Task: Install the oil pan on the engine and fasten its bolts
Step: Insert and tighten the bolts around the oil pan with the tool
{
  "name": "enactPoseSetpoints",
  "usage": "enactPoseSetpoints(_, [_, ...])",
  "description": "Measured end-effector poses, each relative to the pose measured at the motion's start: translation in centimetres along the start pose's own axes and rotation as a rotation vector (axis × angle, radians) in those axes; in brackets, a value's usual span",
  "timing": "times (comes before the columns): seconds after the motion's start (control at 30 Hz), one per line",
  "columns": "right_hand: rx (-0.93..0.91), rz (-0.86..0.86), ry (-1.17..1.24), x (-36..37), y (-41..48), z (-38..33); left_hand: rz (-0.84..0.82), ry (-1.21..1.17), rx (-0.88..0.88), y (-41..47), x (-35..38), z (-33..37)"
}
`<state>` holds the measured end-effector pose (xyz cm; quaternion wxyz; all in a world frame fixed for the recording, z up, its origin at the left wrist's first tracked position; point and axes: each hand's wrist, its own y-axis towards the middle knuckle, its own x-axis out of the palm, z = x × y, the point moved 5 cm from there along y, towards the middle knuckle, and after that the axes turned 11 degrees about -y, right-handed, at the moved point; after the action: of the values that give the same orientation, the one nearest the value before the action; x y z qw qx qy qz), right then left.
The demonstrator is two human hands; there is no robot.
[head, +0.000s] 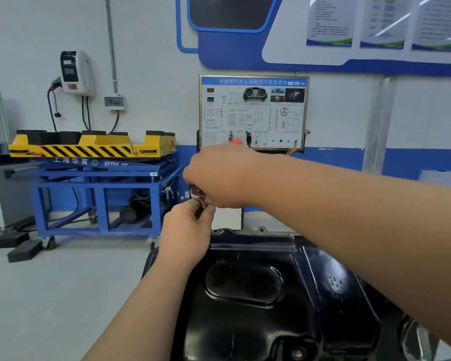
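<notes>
The black oil pan lies on the engine, filling the lower middle of the head view. Above its far left corner my right hand grips a silver tool head, most of the tool hidden in the fist. Just below it, my left hand pinches a small metal part at the tool's tip; the part is too hidden to name. A bolt sits in the pan's near edge.
A blue wheeled lift table with a yellow striped top stands at the left. A training board hangs behind the engine. Black blocks lie on the grey floor at the left. A round metal engine part shows at the lower right.
</notes>
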<state>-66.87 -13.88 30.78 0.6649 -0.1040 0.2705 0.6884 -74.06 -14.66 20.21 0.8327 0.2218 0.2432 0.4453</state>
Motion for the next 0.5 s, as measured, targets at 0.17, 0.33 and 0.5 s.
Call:
enactPoseSetpoints(0.17, [0.218,0.05,0.14,0.3,-0.8,0.5,0.081,0.019,-0.004,-0.2,0.0,0.2])
enactPoseSetpoints(0.33, [0.183,0.02,0.1,0.2,-1.1,0.4,-0.006,0.033,0.067,-0.2,0.3,0.0])
enactPoseSetpoints(0.5, [-0.055,0.006,-0.108,-0.5,-0.7,0.0,-0.004,0.09,0.108,-0.3,0.7,0.1])
